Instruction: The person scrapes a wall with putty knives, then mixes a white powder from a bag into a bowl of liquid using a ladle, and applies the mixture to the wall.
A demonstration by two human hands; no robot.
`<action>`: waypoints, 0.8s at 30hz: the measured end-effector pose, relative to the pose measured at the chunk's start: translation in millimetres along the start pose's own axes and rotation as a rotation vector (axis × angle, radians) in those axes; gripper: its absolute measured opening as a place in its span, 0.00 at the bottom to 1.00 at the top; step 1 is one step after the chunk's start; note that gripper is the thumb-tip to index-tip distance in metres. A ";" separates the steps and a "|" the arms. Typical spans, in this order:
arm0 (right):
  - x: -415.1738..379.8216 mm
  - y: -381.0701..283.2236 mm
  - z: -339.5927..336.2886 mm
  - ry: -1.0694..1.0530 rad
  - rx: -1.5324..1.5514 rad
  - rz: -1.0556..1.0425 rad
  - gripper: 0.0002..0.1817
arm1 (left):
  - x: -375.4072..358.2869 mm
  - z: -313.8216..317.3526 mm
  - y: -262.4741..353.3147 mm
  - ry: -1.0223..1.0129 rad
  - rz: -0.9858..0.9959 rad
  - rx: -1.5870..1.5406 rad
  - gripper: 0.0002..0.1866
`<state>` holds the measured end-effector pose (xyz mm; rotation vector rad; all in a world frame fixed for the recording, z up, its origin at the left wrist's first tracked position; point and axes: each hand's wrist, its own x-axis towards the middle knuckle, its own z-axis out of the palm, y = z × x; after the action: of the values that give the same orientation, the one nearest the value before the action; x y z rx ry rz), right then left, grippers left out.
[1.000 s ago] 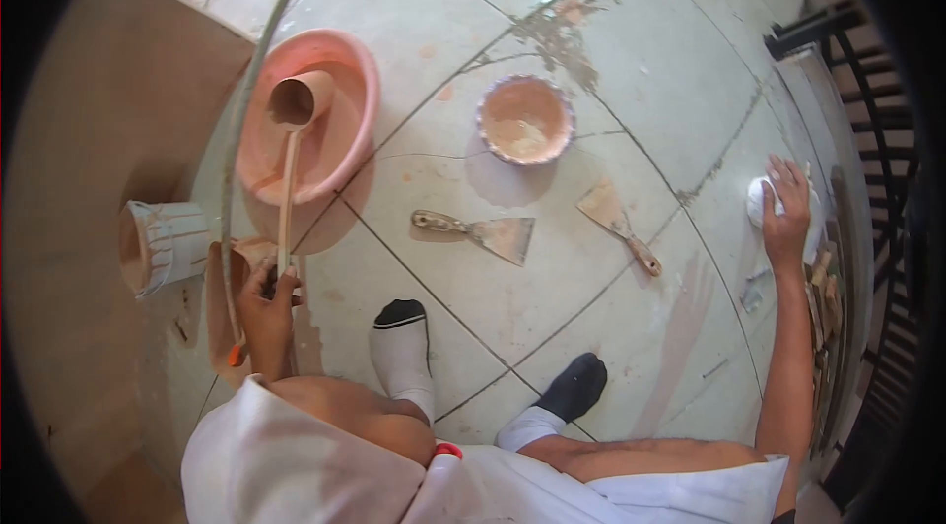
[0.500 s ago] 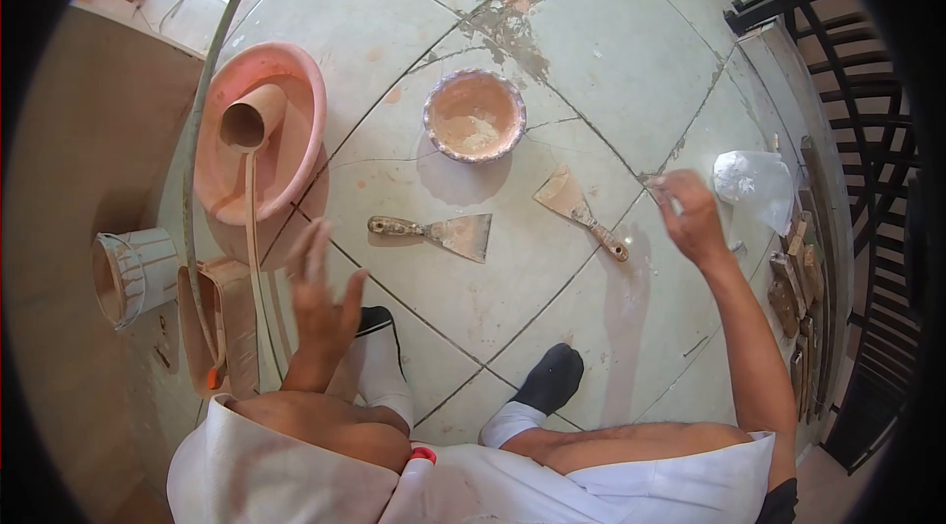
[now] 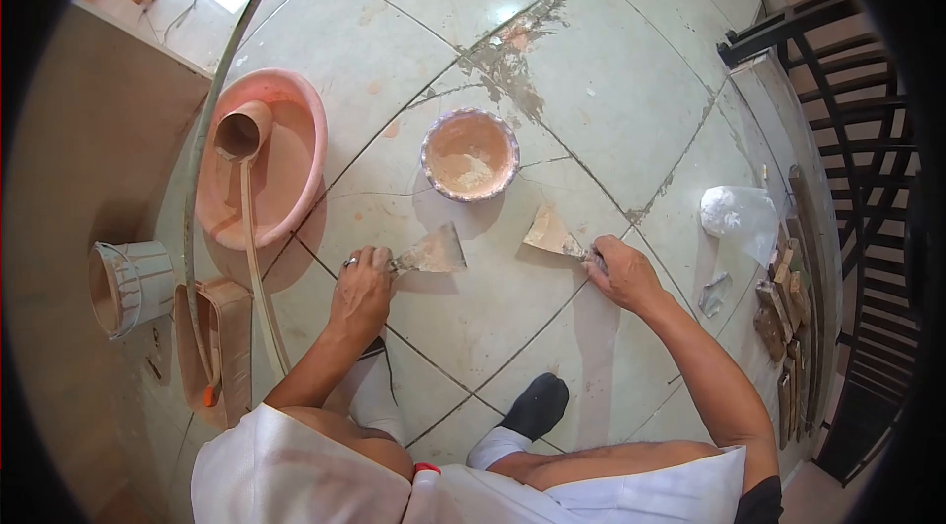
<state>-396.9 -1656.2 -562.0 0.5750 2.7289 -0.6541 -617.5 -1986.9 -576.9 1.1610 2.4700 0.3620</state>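
Note:
My left hand [image 3: 363, 290] is closed round the handle of a putty knife [image 3: 439, 250], whose wide, plaster-smeared blade points up and to the right. A second putty knife [image 3: 552, 231] has its handle in the closed fingers of my right hand [image 3: 627, 273]; its blade points up and left, close over the floor tiles. Between and beyond the two blades stands a round bowl [image 3: 431, 169] with a patterned rim. Pinkish residue coats its inside, and a little pale paste lies at the bottom.
At left, a pink basin [image 3: 316, 120] holds a long-handled dipper [image 3: 258, 122]. A white bucket [image 3: 150, 280] lies near the wall. On the right are a plastic bag of white powder [image 3: 731, 214], wood scraps [image 3: 777, 312] and black metal railing [image 3: 855, 145]. Rough patches mark the floor tiles [image 3: 512, 71].
Both hands were raised and empty. Each has come down onto a putty knife handle and closed on it, and the left knife has turned and shifted left. The view has tilted slightly.

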 end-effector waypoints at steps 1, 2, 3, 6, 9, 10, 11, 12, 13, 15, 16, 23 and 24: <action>1.3 0.6 -2.5 0.047 0.083 0.033 0.15 | -5.8 1.8 -1.7 0.003 -0.004 -0.001 0.14; 3.9 3.4 -6.6 0.047 0.081 0.027 0.15 | -11.9 4.5 -3.8 0.129 -0.051 -0.190 0.14; 6.6 4.9 -12.5 0.113 0.156 0.022 0.15 | -12.4 -0.5 -1.3 0.255 -0.097 -0.377 0.14; 15.3 -0.9 -34.6 0.247 0.284 0.023 0.13 | 0.1 -18.7 9.4 0.310 -0.281 -0.654 0.15; 30.3 -21.1 -64.4 0.450 0.323 -0.047 0.12 | 44.2 -27.9 5.3 0.255 -0.381 -0.767 0.15; 34.7 -32.5 -74.3 0.447 0.325 -0.049 0.12 | 59.0 -30.1 8.1 0.255 -0.385 -0.766 0.15; 39.0 -45.3 -83.9 0.450 0.323 -0.065 0.12 | 73.5 -32.3 13.1 0.221 -0.410 -0.883 0.15; 44.8 -55.8 -89.6 0.456 0.319 -0.081 0.12 | 86.7 -33.9 16.7 0.186 -0.432 -1.001 0.16; 51.6 -64.1 -90.8 0.496 0.331 -0.157 0.11 | 98.8 -29.6 17.2 0.183 -0.431 -1.003 0.16; 65.1 -76.3 -90.5 0.507 0.297 -0.254 0.11 | 121.3 -12.0 16.0 0.216 -0.359 -1.050 0.17; 70.3 -82.6 -88.6 0.506 0.292 -0.295 0.10 | 127.6 -7.6 17.3 0.208 -0.356 -1.051 0.17; 105.1 -100.1 -54.9 0.426 0.235 -0.251 0.11 | 140.7 3.6 20.2 0.014 -0.328 -1.263 0.17; 106.0 -104.9 -53.1 0.457 0.265 -0.246 0.10 | 139.9 -0.4 24.9 -0.003 -0.325 -1.284 0.17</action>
<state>-545.4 -1683.4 -514.5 0.4991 3.1978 -1.0722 -682.4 -1862.5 -599.5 0.1972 1.7027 1.4962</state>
